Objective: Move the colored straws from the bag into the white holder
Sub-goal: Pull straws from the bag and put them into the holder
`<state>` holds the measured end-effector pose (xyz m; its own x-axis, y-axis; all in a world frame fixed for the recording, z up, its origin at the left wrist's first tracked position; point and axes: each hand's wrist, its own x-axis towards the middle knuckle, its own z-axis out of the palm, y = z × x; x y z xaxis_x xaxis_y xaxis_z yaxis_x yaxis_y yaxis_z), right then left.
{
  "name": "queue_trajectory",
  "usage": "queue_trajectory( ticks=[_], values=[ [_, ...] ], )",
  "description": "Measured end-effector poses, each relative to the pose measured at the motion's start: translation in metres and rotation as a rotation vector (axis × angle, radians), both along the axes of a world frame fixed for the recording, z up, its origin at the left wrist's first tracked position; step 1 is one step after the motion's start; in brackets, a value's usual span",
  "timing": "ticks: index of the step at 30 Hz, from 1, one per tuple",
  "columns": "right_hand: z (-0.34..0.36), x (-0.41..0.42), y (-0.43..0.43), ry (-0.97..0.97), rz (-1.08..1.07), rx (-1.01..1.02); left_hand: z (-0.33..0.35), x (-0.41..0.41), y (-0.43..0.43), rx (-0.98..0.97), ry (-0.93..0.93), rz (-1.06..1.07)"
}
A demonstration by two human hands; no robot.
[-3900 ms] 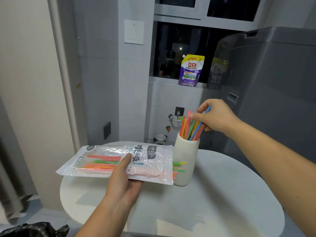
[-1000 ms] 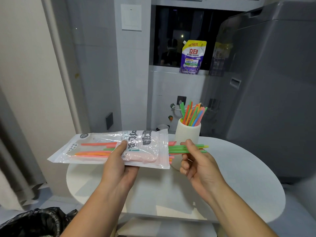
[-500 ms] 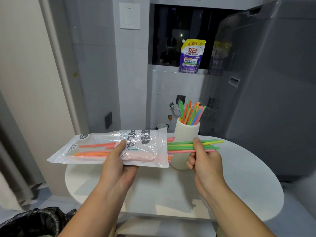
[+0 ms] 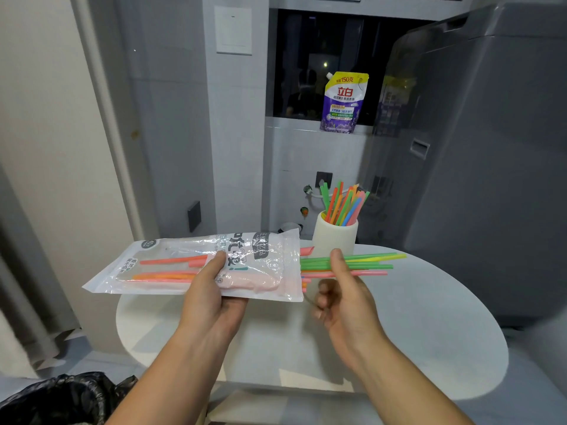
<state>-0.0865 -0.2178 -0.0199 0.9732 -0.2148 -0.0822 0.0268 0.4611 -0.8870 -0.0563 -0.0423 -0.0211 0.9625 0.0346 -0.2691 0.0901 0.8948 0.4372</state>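
Note:
My left hand holds the clear plastic straw bag level above the round white table, its open end facing right. Pink and orange straws still lie inside it. My right hand pinches a bundle of green, yellow and pink straws between thumb and fingers; the bundle sticks out of the bag's mouth to the right, partly drawn out. Behind the bundle stands the white holder, upright, with several colored straws fanned out of its top.
A grey washing machine stands close at the right. A purple detergent pouch sits on the window ledge behind. A black rubbish bag lies at the lower left, beside the table's edge.
After dropping straws in the holder, my right hand came back to the bag's mouth, gripped a bundle and pulled it rightward. In the last half second its lower fingers loosened.

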Motion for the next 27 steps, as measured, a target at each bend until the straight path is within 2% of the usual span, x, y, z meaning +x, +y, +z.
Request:
queue_trajectory(
  ticks=[3, 14, 19, 27],
  values=[
    [-0.001, -0.001, 0.006, 0.048, 0.034, -0.056, 0.001, -0.003, -0.002, 0.003, 0.001, -0.004],
    [0.006, 0.022, 0.008, -0.071, -0.134, -0.240, 0.003, -0.005, -0.008, -0.044, 0.032, -0.024],
    [0.007, 0.027, 0.005, -0.167, -0.093, -0.222, 0.003, -0.003, -0.009, -0.062, 0.031, -0.034],
    [0.010, 0.034, -0.003, -0.179, -0.134, -0.281, 0.002, 0.000, -0.012, -0.079, 0.034, -0.036]
  ],
)
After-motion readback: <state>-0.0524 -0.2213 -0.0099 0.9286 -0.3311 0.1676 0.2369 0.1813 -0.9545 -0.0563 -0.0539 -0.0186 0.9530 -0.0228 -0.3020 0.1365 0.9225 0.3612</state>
